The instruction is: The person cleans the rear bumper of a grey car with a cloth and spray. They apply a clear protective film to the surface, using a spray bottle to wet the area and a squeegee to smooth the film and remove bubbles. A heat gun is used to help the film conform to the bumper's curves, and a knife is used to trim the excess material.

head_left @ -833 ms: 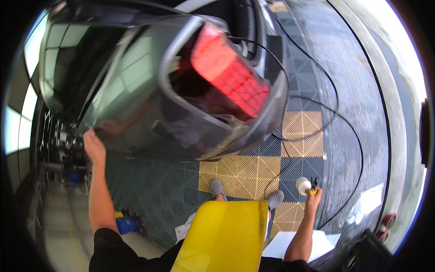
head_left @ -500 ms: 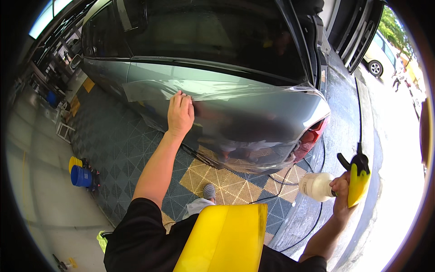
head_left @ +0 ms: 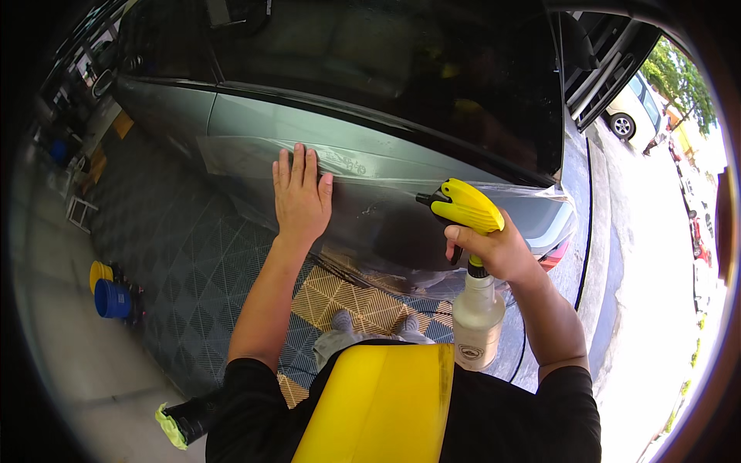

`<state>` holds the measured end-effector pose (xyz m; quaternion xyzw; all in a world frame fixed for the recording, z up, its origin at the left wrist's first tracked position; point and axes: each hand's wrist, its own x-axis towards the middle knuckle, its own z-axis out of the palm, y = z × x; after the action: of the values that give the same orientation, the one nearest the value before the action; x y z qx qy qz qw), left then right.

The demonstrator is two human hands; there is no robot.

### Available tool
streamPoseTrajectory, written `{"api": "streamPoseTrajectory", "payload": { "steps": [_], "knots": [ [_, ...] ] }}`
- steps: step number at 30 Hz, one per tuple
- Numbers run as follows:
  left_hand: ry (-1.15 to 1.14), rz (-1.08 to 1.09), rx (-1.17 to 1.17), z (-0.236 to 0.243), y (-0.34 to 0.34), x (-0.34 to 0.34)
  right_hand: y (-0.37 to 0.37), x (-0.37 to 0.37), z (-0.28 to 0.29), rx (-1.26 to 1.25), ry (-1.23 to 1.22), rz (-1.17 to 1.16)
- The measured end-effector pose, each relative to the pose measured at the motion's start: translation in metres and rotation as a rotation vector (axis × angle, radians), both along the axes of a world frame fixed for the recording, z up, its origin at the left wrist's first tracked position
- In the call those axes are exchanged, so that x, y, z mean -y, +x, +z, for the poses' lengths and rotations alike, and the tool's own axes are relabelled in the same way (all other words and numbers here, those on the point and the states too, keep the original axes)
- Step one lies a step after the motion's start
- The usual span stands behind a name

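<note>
My left hand (head_left: 301, 197) lies with outstretched fingers on the clear film (head_left: 255, 154) that covers part of the grey car's (head_left: 255, 116) rear side, below the dark window. My right hand (head_left: 486, 251) grips a white spray bottle (head_left: 478, 324) by its yellow-and-black trigger head, held upright in front of the car, its nozzle pointing left toward the film. The film looks wrinkled near its upper edge and reaches to the red tail lamp (head_left: 552, 258). A flat yellow object (head_left: 370, 401) covers the bottom middle of the view, in front of my body.
Grey and tan floor tiles (head_left: 193, 262) lie under the car. Blue (head_left: 112, 301) and yellow buckets (head_left: 100, 274) stand at the left. A dark cylinder with green cloth (head_left: 174, 424) is at lower left. Black hoses run along the floor at right. A white car (head_left: 633, 108) is outside.
My view has swung from the tail lamp to the car's side. My left hand's fingers have spread on the film. My right hand has raised the spray bottle upright and moved it inward toward the car.
</note>
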<state>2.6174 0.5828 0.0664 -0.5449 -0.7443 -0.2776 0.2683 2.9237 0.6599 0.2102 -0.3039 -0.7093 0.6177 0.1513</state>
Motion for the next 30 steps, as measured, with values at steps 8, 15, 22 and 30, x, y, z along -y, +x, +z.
{"api": "streamPoseTrajectory", "payload": {
  "steps": [8,15,22,30],
  "knots": [
    [-0.008,-0.115,0.014,0.022,0.031,-0.012,0.003,-0.035,0.01,0.054,-0.107,0.062],
    [-0.056,-0.513,0.061,0.039,0.137,-0.038,0.035,-0.053,0.019,-0.016,-0.122,-0.054],
    [-0.011,-0.125,-0.061,0.03,0.054,-0.04,0.046,-0.052,0.024,-0.068,-0.171,-0.15],
    [0.008,-0.16,-0.048,0.006,0.014,-0.015,0.023,-0.042,0.006,-0.073,-0.212,-0.151]
  ]
}}
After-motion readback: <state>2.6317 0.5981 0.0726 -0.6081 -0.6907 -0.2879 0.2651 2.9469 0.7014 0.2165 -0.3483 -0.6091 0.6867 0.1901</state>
